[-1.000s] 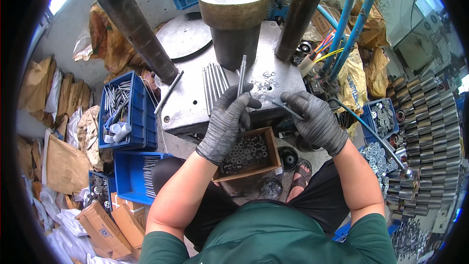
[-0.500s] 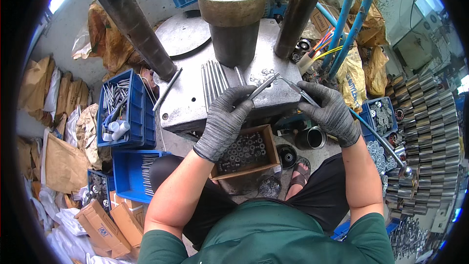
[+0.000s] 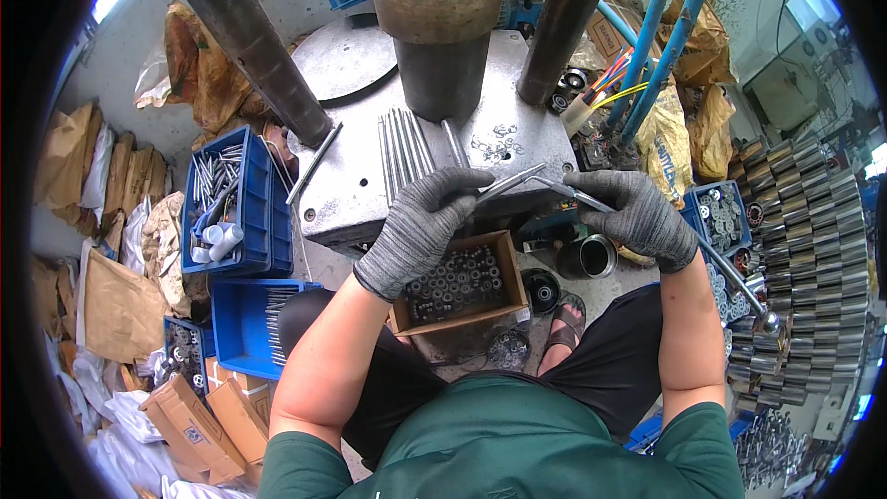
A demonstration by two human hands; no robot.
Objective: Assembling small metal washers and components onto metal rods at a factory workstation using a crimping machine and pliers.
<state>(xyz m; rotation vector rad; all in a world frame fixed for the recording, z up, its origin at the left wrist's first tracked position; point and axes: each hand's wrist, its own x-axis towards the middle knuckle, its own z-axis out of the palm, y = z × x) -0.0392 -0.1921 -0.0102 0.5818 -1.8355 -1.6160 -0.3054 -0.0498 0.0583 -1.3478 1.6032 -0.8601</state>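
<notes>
My left hand [image 3: 418,233], in a grey knit glove, is closed round a slim steel shaft [image 3: 514,182] that points up to the right. Gripped in my gloved right hand [image 3: 647,220] is a pair of pliers [image 3: 575,194] with thin jaws. The jaw tips meet the shaft near its free end; whether a ring sits there is too small to tell. Just beyond, small snap rings [image 3: 497,141] lie scattered on the metal press table [image 3: 346,212]. Several similar steel rods [image 3: 403,150] lie side by side left of them.
A thick steel ram [image 3: 443,65] stands between two dark columns [image 3: 245,37]. Below my hands is a cardboard box [image 3: 457,291] of small round metal parts. Blue bins [image 3: 263,199] stand at left. Stacked metal cylinders [image 3: 804,268] and a ball-ended lever [image 3: 739,286] are at right.
Both hands have come down a little toward me with the shaft and pliers. The shaft now tilts flatter, and the snap rings behind it show more fully.
</notes>
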